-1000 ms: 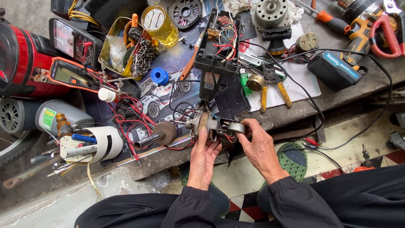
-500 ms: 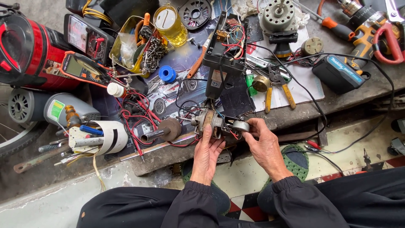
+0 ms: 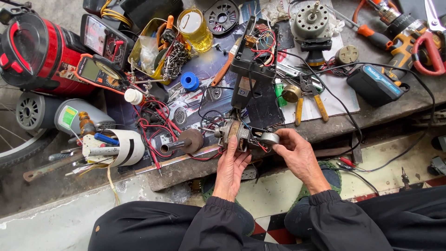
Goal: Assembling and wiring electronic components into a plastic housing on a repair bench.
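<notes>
A small fan motor (image 3: 244, 134) with a shaft and red and black wires lies at the front edge of the cluttered bench (image 3: 186, 169). My left hand (image 3: 232, 167) cups it from below, fingers wrapped under its body. My right hand (image 3: 297, 153) pinches the round grey part on its right end (image 3: 269, 138). Just behind the motor lies a black housing with a circuit and coloured wires (image 3: 253, 69).
A soldering iron stand (image 3: 186, 142), red test leads, a multimeter (image 3: 97, 72), a yellow tin of screws (image 3: 158, 49), a jar of yellow liquid (image 3: 194, 29), another motor (image 3: 313, 23), yellow-handled pliers (image 3: 309, 97), a battery pack (image 3: 376, 83) and a cup of tools (image 3: 116, 148) crowd the bench.
The view has shifted slightly. Both hands stay on the small motor at the bench edge, with my fingers shifted a little on it.
</notes>
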